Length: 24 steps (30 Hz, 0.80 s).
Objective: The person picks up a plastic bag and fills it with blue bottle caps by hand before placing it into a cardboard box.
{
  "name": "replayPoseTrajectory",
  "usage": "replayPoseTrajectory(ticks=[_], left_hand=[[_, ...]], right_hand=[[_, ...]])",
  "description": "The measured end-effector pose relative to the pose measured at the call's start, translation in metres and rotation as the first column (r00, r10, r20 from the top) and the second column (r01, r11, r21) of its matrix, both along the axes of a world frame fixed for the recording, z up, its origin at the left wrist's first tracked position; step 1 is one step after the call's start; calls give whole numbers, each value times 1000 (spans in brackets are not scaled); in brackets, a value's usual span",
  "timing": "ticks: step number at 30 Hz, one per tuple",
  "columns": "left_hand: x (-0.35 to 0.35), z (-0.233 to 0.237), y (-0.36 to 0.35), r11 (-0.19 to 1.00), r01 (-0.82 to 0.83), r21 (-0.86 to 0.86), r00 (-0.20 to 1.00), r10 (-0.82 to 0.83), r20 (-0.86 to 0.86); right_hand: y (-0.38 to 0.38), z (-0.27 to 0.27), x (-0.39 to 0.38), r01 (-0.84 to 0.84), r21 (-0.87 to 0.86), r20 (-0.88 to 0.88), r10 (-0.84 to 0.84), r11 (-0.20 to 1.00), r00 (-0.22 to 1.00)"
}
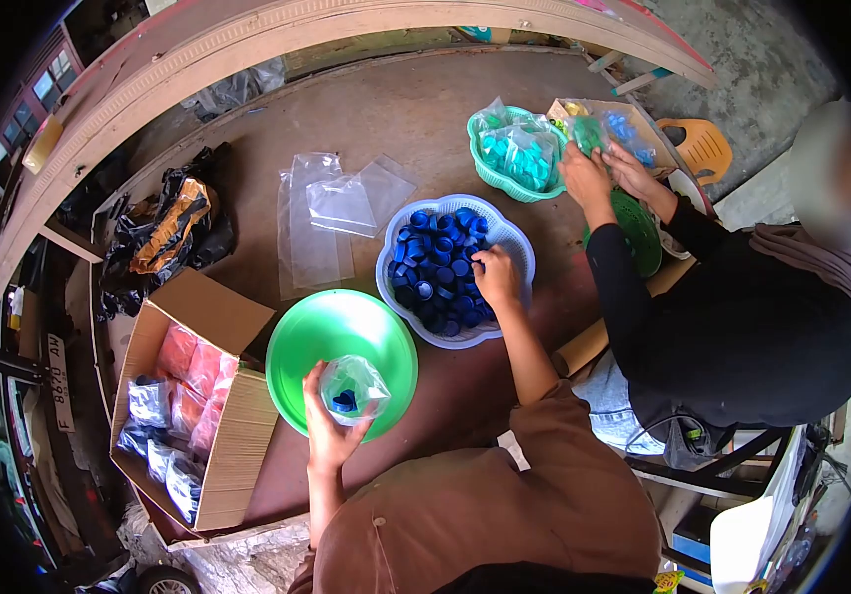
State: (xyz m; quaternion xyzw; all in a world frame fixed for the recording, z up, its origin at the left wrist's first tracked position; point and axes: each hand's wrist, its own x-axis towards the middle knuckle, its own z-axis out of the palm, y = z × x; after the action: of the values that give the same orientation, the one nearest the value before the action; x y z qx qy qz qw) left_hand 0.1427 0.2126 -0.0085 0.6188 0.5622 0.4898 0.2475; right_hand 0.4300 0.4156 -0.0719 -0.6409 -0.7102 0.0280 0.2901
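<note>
My left hand (326, 436) is closed around a small clear bag (354, 381) with a few blue caps already inside. I hold it over the near edge of the green bowl (321, 332). My right hand (497, 275) is well apart from the left, up and to its right, with its fingers curled down into the pile of blue caps (435, 267) in the pale basket (516, 241). I cannot tell whether it has hold of a cap.

To the left of my left hand an open cardboard box (237, 436) holds filled bags. Beyond the bowl, some empty clear bags (331, 213) lie flat. Past my right hand, another person's hands (594, 176) are on bags of caps beside a teal basket (475, 158).
</note>
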Motion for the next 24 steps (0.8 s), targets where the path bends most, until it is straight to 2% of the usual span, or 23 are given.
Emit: replayPoseTrajectory(ticks=[2, 3, 4, 5, 6, 7, 9, 12, 15, 16, 17, 18, 19, 20, 22, 24], left_hand=[[-2, 0, -2, 1000, -24, -9, 1000, 24, 0], [-2, 1, -2, 1000, -31, -7, 1000, 31, -1], [-2, 2, -2, 999, -35, -11, 999, 35, 1], [-2, 2, -2, 999, -37, -15, 999, 37, 3], [-2, 2, -2, 999, -37, -15, 999, 37, 3], [-2, 1, -2, 999, -34, -10, 999, 34, -14], [-1, 2, -1, 1000, -26, 0, 999, 26, -29], [1, 5, -1, 1000, 6, 4, 999, -6, -36], [3, 7, -2, 1000, 30, 7, 999, -29, -43], [3, 7, -2, 1000, 23, 14, 998, -23, -56], [4, 7, -2, 1000, 18, 21, 998, -17, -67], [5, 5, -2, 999, 26, 28, 998, -25, -65], [5, 2, -2, 999, 18, 30, 999, -16, -47], [6, 1, -2, 999, 10, 31, 1000, -9, -28], [9, 5, -3, 998, 44, 40, 998, -43, -35], [15, 12, -2, 994, 95, 61, 993, -91, -72]], right_hand=[[4, -10, -1, 14, 14, 6, -14, 1000, 1000], [6, -18, -1, 47, -68, -342, -68, 997, 937], [1, -6, -9, 49, -157, -641, -140, 986, 755], [-9, 8, -12, -90, -347, -873, -286, 934, 396], [-18, 17, -14, -249, -324, -945, -298, 913, 135], [-27, 24, -15, -391, -254, -935, -327, 885, -135], [-42, 36, -20, -545, -61, -881, -302, 836, -364], [-64, 57, -31, -606, 41, -892, -243, 795, -380], [-84, 74, -44, -623, 160, -877, -180, 766, -446], [-92, 80, -48, -620, 137, -920, -133, 773, -369], [-101, 87, -54, -613, 89, -978, -46, 785, -202], [-116, 106, -68, -551, 53, -987, 128, 833, 99], [-128, 111, -79, -580, 64, -952, 224, 812, 209], [-133, 113, -85, -592, 132, -723, 486, 795, 491], [-148, 118, -106, -665, 161, -437, 656, 730, 615], [-163, 101, -123, -717, 24, -266, 696, 697, 667]])
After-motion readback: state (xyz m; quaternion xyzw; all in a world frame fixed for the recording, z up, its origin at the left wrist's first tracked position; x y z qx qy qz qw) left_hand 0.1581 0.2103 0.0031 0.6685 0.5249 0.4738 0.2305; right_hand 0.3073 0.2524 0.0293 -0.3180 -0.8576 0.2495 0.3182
